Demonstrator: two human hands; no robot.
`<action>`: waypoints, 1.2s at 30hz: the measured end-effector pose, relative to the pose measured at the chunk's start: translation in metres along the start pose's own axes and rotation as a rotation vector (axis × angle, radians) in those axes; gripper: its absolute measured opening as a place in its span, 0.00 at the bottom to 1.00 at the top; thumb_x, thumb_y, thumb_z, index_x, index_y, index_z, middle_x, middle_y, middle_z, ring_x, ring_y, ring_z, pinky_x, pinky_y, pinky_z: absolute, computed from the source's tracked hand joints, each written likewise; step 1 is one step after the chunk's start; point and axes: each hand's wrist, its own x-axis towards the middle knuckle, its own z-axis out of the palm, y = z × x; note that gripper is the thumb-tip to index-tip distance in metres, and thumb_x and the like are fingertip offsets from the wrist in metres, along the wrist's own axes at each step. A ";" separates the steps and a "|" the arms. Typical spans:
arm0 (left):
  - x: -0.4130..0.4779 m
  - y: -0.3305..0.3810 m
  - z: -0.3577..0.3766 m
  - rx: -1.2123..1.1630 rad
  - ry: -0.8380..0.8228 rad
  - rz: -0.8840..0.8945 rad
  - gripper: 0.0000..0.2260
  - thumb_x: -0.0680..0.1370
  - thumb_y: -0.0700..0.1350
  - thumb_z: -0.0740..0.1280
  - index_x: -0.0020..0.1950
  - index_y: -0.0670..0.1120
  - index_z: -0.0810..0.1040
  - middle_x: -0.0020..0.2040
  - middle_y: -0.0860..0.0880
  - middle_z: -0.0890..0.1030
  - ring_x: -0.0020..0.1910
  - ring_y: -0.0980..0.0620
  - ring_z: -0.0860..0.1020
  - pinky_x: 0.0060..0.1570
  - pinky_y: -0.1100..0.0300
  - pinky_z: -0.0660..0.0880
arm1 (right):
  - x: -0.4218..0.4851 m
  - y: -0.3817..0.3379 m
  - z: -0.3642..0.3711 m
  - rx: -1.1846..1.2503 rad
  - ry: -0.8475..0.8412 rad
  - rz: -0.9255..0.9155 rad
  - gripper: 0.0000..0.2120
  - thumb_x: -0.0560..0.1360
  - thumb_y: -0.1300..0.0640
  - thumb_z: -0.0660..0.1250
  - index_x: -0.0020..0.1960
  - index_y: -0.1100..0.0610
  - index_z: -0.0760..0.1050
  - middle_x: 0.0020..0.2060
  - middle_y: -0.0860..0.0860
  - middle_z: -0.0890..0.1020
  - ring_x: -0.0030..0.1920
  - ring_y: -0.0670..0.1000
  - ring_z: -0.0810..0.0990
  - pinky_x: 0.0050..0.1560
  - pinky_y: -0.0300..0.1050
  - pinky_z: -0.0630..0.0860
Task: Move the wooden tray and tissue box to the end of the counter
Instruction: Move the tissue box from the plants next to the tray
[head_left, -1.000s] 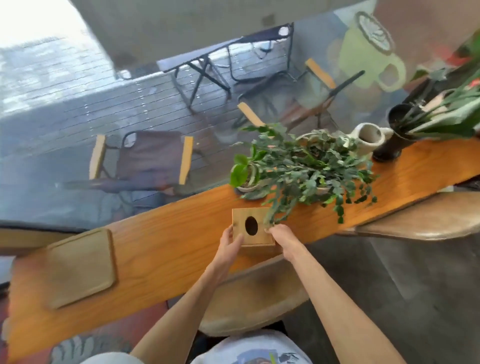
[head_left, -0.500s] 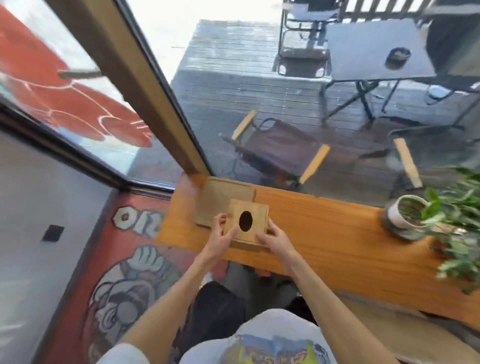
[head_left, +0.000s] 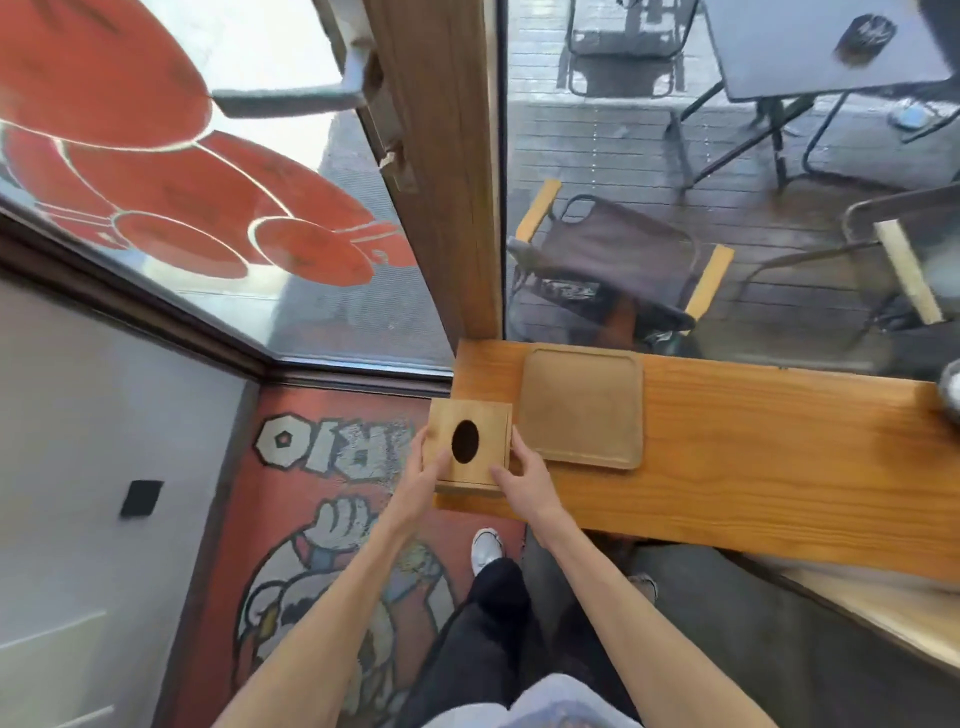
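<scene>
Nearest the camera, two bare forearms reach forward over dark trousers and a white shoe (head_left: 487, 550) on the floor. Under them a painted floor mural (head_left: 332, 525) shows a cartoon figure with a raised white-gloved fist on red ground; block letters above it seem to read "ARIO", though the arm covers part of the word.

The left hand (head_left: 423, 480) and right hand (head_left: 524, 480) grasp the tissue box (head_left: 470, 451) between them, the left on its left side with the thumb on the lid, the right on its near right corner. The box is light wood with a dark oval opening in its top. It sits at the far-left end of the counter (head_left: 753, 467), its left edge reaching just past the counter's end; whether it rests fully on the wood or is slightly lifted cannot be told.

Just right of the box lies the wooden tray (head_left: 581, 408), flat on the counter, square with rounded corners and a raised rim. The counter is a long orange-brown plank with visible grain, running off to the right.

Farther off, a wooden post (head_left: 452, 171) rises at the counter's far-left corner. Left of it, glass carries large red shapes (head_left: 171, 171). Right of it, through a window, stand a folding chair (head_left: 618, 270) and a dark table (head_left: 810, 47) on a plank deck.
</scene>
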 end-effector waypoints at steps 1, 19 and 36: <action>0.003 -0.006 -0.005 -0.002 -0.013 -0.009 0.29 0.79 0.58 0.62 0.77 0.58 0.53 0.74 0.52 0.63 0.70 0.51 0.66 0.71 0.48 0.64 | 0.002 0.002 0.005 -0.013 0.000 0.005 0.34 0.79 0.63 0.66 0.81 0.53 0.56 0.75 0.51 0.69 0.75 0.51 0.66 0.76 0.48 0.63; 0.002 -0.041 -0.005 -0.077 -0.123 -0.034 0.21 0.81 0.55 0.61 0.68 0.56 0.54 0.65 0.48 0.70 0.56 0.60 0.74 0.46 0.64 0.71 | -0.002 0.046 0.028 0.080 0.072 0.165 0.32 0.81 0.58 0.63 0.80 0.43 0.54 0.77 0.46 0.66 0.74 0.51 0.67 0.72 0.53 0.66; 0.016 -0.039 -0.002 -0.011 -0.094 -0.017 0.26 0.83 0.53 0.54 0.79 0.49 0.51 0.77 0.47 0.62 0.66 0.55 0.65 0.64 0.58 0.63 | 0.007 0.051 0.026 1.273 0.179 0.709 0.23 0.81 0.57 0.63 0.73 0.66 0.65 0.65 0.68 0.75 0.70 0.65 0.72 0.72 0.62 0.67</action>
